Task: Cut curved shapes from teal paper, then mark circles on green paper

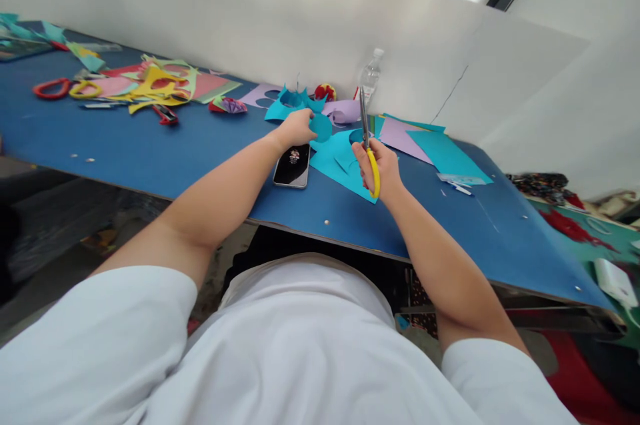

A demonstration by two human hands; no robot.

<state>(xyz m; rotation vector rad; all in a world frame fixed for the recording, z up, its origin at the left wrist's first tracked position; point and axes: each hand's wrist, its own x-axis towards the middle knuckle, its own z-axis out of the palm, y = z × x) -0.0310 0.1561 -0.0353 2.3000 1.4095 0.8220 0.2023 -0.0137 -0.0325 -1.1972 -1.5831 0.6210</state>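
Note:
My left hand (296, 129) is closed, pinching the edge of a round blue paper disc (321, 128). Around the yellow handle of a pair of scissors (365, 125) my right hand (384, 168) is wrapped, with the blades pointing up and away from me. Under and beside that hand lies a blue paper sheet (333, 161) with curled, cut parts; whether the fingers also touch it I cannot tell. Just below my left hand rests a phone (292, 168). Behind it stand jagged blue paper offcuts (286, 107).
Coloured paper scraps (165, 83), red-handled scissors (53, 88) and a red cutter (165, 115) lie at the left of the blue table (200, 151). A plastic bottle (371, 71) stands by the wall. Purple sheets (403, 137) and blue sheets (445, 155) lie to the right.

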